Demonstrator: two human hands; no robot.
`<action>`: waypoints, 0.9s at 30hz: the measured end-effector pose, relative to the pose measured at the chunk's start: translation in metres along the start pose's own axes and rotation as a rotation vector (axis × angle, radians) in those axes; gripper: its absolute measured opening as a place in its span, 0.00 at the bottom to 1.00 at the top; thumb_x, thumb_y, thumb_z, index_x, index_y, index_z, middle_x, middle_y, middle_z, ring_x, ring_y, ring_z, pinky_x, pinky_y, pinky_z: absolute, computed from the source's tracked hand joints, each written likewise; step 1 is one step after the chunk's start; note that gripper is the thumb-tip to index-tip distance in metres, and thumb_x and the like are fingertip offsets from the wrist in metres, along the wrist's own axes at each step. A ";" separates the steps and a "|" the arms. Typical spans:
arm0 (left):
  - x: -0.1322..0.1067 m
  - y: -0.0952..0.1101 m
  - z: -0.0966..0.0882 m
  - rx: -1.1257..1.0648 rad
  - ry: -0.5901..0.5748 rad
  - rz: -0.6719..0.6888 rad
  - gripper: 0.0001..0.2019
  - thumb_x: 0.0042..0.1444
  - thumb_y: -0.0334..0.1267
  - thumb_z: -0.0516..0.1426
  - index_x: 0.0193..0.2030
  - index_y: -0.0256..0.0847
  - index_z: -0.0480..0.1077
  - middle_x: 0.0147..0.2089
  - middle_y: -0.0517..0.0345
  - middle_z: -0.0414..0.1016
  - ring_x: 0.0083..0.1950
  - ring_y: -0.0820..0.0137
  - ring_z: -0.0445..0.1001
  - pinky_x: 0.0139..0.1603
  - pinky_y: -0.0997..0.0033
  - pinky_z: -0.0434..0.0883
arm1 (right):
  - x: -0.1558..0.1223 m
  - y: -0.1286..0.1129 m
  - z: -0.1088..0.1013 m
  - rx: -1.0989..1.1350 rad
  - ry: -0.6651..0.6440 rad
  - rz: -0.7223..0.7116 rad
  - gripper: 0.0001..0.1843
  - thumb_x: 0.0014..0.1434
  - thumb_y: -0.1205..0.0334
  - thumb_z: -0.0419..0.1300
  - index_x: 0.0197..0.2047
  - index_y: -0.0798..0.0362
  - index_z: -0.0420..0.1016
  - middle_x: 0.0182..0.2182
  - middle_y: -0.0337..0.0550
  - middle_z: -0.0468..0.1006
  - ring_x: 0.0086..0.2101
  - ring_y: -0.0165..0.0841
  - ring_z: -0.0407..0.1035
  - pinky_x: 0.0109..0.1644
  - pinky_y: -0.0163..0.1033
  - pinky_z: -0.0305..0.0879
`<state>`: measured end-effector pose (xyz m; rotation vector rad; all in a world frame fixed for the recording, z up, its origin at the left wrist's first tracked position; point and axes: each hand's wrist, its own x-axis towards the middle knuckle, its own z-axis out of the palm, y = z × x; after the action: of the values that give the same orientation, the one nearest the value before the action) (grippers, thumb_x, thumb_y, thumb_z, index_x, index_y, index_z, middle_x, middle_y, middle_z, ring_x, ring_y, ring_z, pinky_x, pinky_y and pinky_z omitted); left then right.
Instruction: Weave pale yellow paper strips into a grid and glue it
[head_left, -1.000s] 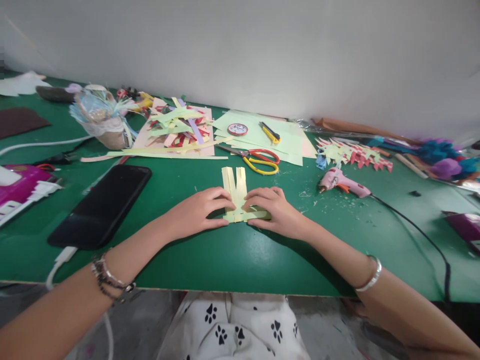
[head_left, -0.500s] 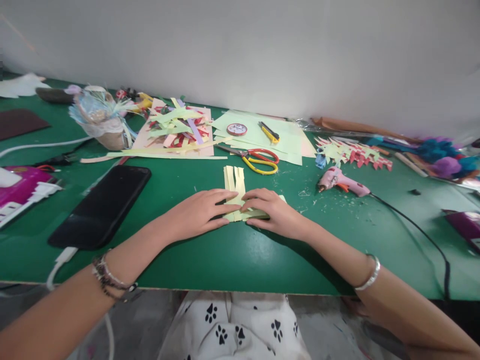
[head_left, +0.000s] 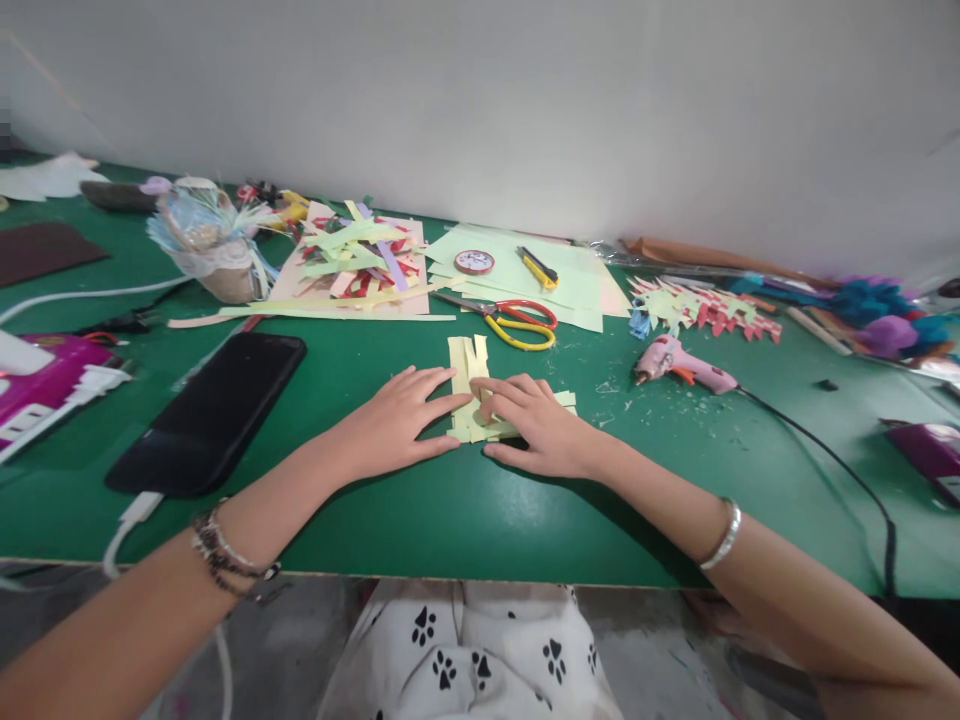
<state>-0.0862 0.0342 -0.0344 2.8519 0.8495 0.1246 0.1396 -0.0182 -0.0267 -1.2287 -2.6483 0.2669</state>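
Observation:
Pale yellow paper strips (head_left: 463, 378) lie flat on the green table (head_left: 450, 530) in front of me, some running away from me and others crossing to the right. My left hand (head_left: 401, 420) rests at their left edge with its fingers spread, the tips touching the paper. On the crossing strips lies my right hand (head_left: 544, 425), fingers apart and slightly bent, covering part of them. Scissors (head_left: 517, 322) with red and yellow handles lie just beyond the strips.
A black phone (head_left: 214, 410) with a cable lies left. A pink glue gun (head_left: 682, 362) lies right, its cord trailing forward. Behind are a heap of paper strips (head_left: 364, 250), green sheets (head_left: 585, 295), a tape roll (head_left: 474, 262), a yellow cutter (head_left: 538, 268) and a decorated pot (head_left: 229, 270).
My left hand has drawn slightly left and its fingers have spread, uncovering more of the strips. The fingers of my right hand have shifted a little on the paper.

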 end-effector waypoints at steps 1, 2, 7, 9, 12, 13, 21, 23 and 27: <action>0.000 0.000 0.000 0.005 -0.012 -0.009 0.26 0.60 0.55 0.45 0.62 0.49 0.56 0.67 0.49 0.49 0.66 0.56 0.50 0.62 0.46 0.50 | 0.000 -0.001 0.000 -0.011 -0.004 0.001 0.15 0.59 0.50 0.51 0.42 0.52 0.64 0.59 0.49 0.59 0.48 0.43 0.57 0.46 0.48 0.56; 0.000 -0.001 0.001 0.006 -0.025 -0.010 0.26 0.60 0.55 0.44 0.63 0.49 0.55 0.68 0.49 0.47 0.66 0.56 0.49 0.63 0.46 0.49 | 0.001 -0.001 0.000 -0.020 -0.009 0.003 0.15 0.59 0.50 0.50 0.42 0.52 0.64 0.60 0.49 0.59 0.48 0.43 0.56 0.46 0.48 0.55; -0.001 -0.002 0.002 -0.007 -0.050 0.019 0.25 0.61 0.54 0.43 0.63 0.53 0.53 0.69 0.53 0.43 0.67 0.58 0.47 0.63 0.50 0.50 | 0.001 -0.002 0.001 -0.061 -0.017 0.006 0.17 0.59 0.49 0.50 0.44 0.53 0.63 0.60 0.47 0.58 0.48 0.43 0.56 0.46 0.49 0.55; -0.001 -0.001 0.002 -0.015 -0.052 0.006 0.25 0.61 0.54 0.42 0.64 0.53 0.52 0.69 0.53 0.42 0.68 0.58 0.45 0.64 0.49 0.48 | 0.002 -0.002 0.001 -0.056 -0.021 0.010 0.17 0.59 0.49 0.50 0.44 0.53 0.63 0.61 0.46 0.58 0.48 0.43 0.56 0.46 0.49 0.55; -0.001 -0.001 0.003 -0.016 -0.073 -0.032 0.27 0.61 0.55 0.42 0.65 0.52 0.48 0.70 0.52 0.41 0.68 0.59 0.43 0.65 0.50 0.45 | 0.002 -0.001 0.001 -0.039 -0.026 0.016 0.17 0.59 0.48 0.50 0.44 0.53 0.63 0.61 0.46 0.57 0.48 0.44 0.55 0.47 0.49 0.55; -0.002 0.000 0.003 -0.012 -0.082 -0.037 0.28 0.61 0.56 0.41 0.65 0.51 0.48 0.70 0.52 0.41 0.68 0.60 0.43 0.65 0.50 0.44 | 0.002 -0.001 0.001 -0.037 -0.027 0.018 0.17 0.59 0.49 0.50 0.44 0.53 0.63 0.61 0.46 0.57 0.48 0.44 0.55 0.47 0.50 0.55; -0.002 -0.001 0.004 0.024 -0.054 0.053 0.25 0.63 0.52 0.40 0.65 0.50 0.49 0.69 0.51 0.45 0.67 0.59 0.46 0.63 0.45 0.44 | 0.001 -0.002 0.001 -0.009 -0.022 0.025 0.17 0.58 0.49 0.51 0.44 0.53 0.64 0.61 0.48 0.57 0.49 0.44 0.55 0.47 0.51 0.55; -0.002 0.000 0.003 0.037 -0.010 0.075 0.24 0.63 0.51 0.42 0.63 0.49 0.53 0.67 0.49 0.48 0.66 0.57 0.49 0.61 0.48 0.52 | 0.002 -0.003 0.000 0.013 -0.020 0.032 0.18 0.57 0.48 0.51 0.44 0.52 0.64 0.60 0.48 0.59 0.49 0.44 0.55 0.48 0.51 0.54; -0.001 0.004 -0.001 0.068 0.068 0.159 0.19 0.63 0.46 0.44 0.58 0.49 0.62 0.60 0.47 0.58 0.57 0.58 0.60 0.53 0.57 0.62 | 0.008 -0.001 -0.008 0.101 -0.047 0.069 0.15 0.62 0.50 0.46 0.41 0.51 0.66 0.56 0.46 0.65 0.48 0.41 0.58 0.47 0.48 0.53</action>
<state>-0.0854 0.0307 -0.0326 2.9920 0.6503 0.2179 0.1362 -0.0122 -0.0181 -1.2978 -2.5995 0.4403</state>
